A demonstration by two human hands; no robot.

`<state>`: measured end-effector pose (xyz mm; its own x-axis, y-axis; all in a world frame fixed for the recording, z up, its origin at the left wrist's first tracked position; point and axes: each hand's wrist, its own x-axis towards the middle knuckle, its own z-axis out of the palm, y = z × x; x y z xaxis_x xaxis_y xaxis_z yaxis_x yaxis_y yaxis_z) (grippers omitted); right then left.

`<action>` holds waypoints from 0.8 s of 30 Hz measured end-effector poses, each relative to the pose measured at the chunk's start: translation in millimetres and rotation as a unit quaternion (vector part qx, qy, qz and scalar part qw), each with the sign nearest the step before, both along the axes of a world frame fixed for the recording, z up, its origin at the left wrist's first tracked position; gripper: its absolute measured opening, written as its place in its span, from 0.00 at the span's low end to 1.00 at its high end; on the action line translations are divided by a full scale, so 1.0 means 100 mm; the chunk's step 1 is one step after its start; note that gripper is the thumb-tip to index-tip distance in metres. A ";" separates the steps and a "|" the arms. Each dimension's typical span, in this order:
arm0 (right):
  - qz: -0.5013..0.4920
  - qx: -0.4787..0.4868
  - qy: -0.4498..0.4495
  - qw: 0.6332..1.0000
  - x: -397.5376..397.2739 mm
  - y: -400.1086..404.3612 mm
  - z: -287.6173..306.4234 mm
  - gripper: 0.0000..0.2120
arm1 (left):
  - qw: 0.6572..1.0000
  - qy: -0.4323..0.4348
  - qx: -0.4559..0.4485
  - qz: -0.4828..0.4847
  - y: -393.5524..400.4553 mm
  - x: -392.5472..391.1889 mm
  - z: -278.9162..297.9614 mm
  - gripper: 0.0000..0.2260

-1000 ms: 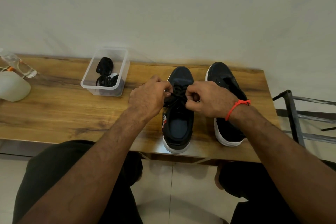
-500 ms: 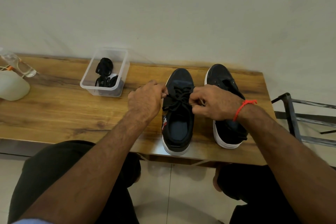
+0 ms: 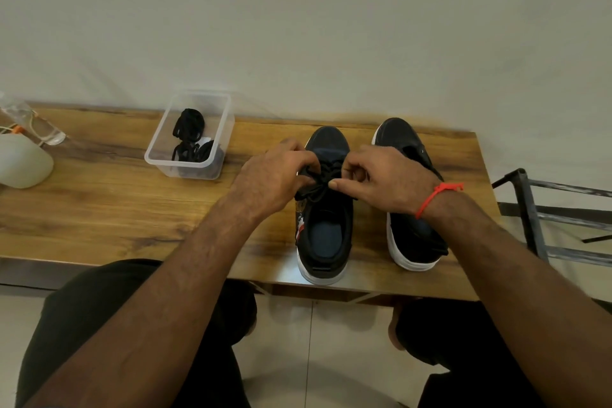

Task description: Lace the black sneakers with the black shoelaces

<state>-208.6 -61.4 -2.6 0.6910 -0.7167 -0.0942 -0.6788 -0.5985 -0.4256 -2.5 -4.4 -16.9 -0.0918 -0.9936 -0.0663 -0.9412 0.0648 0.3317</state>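
Right now the left hand (image 3: 271, 179) has its fingers curled over the lacing of the nearer sneaker, pinching a bit of black shoelace (image 3: 318, 184) between thumb and fingertips at the shoe's left edge. Opposite it, the right hand (image 3: 387, 179) is likewise curled, its thumb and forefinger nipping the same lace from the right side, so that the two hands meet almost knuckle to knuckle over the middle of the shoe; a red band (image 3: 433, 197) circles the right wrist. That shoe, the left sneaker (image 3: 326, 235), stands upright on the table (image 3: 116, 209) with its toe pointing away from the person and its heel close to the near edge, its dark insole and white sole showing. Just beside it on the right stands the right sneaker (image 3: 410, 235), also toe-away, partly covered by the right forearm; whether it is laced I cannot tell. Further left, toward the back of the table, sits a clear plastic tub (image 3: 159, 156) with more black laces (image 3: 188, 136) bundled inside. At the far left edge lie a whitish rounded object (image 3: 23, 162) and something of clear plastic behind it, neither plain enough to name. Off the right end of the table a dark metal frame (image 3: 533, 209) stands. Beneath the table's near edge the person's knees in dark trousers and a pale tiled floor (image 3: 314, 341) show.
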 end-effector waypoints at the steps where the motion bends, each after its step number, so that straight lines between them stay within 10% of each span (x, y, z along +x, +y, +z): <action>1: 0.004 -0.005 0.020 1.000 0.02 0.02 -0.02 0.15 | 1.000 -0.006 -0.006 -0.006 0.01 0.00 0.02 0.13; 24: 0.079 0.042 0.017 0.996 0.09 0.11 -0.06 0.08 | 0.988 -0.029 -0.050 0.140 0.00 -0.11 -0.07 0.06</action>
